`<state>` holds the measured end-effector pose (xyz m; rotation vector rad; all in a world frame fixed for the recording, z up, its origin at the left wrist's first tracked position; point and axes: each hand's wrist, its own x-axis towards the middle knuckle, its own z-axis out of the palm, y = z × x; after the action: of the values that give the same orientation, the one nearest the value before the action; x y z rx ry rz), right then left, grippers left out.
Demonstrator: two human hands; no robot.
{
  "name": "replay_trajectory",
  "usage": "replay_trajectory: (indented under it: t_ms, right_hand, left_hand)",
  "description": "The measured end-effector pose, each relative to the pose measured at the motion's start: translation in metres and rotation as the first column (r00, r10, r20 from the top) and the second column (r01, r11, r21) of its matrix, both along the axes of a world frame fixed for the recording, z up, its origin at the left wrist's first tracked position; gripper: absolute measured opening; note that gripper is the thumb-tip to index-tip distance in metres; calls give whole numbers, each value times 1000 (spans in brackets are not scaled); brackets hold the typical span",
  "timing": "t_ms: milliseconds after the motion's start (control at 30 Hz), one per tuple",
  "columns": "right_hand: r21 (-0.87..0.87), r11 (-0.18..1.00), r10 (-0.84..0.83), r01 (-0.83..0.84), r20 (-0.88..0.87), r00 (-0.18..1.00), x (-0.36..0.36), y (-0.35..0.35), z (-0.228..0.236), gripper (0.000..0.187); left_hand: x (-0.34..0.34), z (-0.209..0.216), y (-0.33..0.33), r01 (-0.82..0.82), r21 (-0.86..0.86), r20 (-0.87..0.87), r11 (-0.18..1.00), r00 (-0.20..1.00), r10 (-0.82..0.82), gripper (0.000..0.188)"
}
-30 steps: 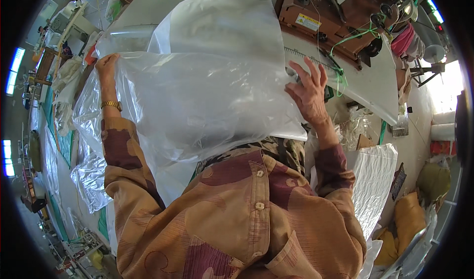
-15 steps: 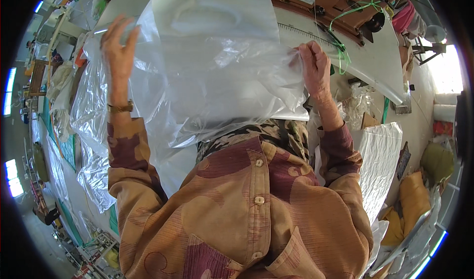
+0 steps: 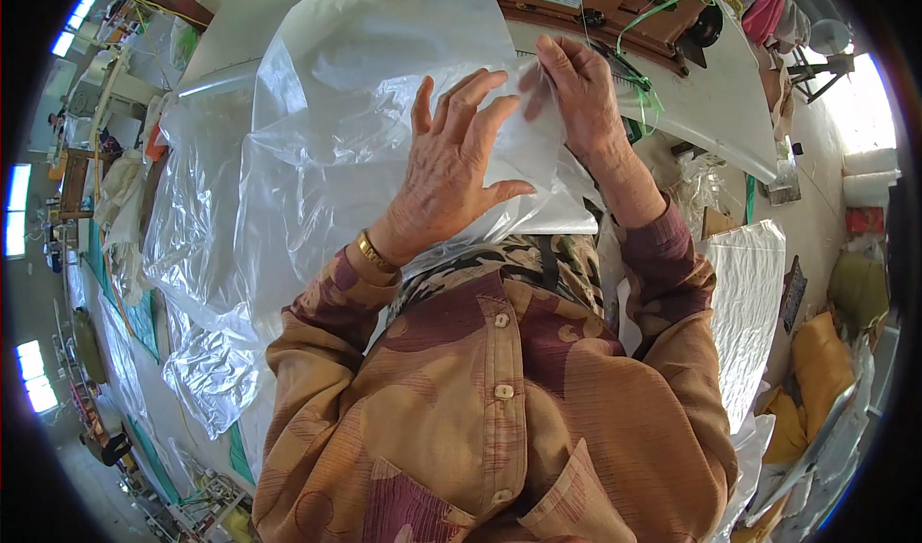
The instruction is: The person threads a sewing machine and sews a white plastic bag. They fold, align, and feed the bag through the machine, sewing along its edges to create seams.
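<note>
A wide clear plastic sheet is spread in front of me, wrinkled and shiny, and hangs down at the left. My right hand pinches the sheet's right edge between thumb and fingers, just below the machine. My left hand, with a gold band at its wrist, hovers over the middle of the sheet. Its fingers are spread apart and nothing is in them. Under the clear sheet lies a smoother, whitish film, whose curved fold stands up at the far side.
A brown sewing machine with green string tied on it stands at the far right of the white table. A stack of silvery-white sheets is at my right. Yellow-brown sacks lie beyond it.
My left hand has swung from the sheet's left side across to the middle, near my right hand. My right hand has moved slightly up and left, still pinching the sheet's edge.
</note>
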<state>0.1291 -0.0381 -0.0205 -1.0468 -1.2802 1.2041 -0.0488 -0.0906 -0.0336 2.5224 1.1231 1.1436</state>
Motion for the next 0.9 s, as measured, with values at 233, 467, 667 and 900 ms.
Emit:
replay_trajectory:
  t_ms: [233, 467, 667, 900]
  right_hand:
    - [75, 997, -25, 25, 2, 1000, -1, 11, -18, 46]
    - [-88, 996, 11, -11, 1, 1000, 3, 7, -25, 49]
    - [-90, 996, 23, -24, -9, 1000, 5, 3, -29, 43]
    - [-127, 990, 63, -65, -20, 998, 8, -4, -32, 46]
  left_hand:
    - [-12, -3, 11, 22, -58, 317, 998, 948, -2, 10]
    - [-17, 6, 11, 202, -436, 543, 877, 836, 77, 25]
    - [-20, 14, 12, 192, -502, 531, 843, 838, 125, 34]
    - [-24, 13, 17, 174, -543, 493, 822, 858, 144, 31]
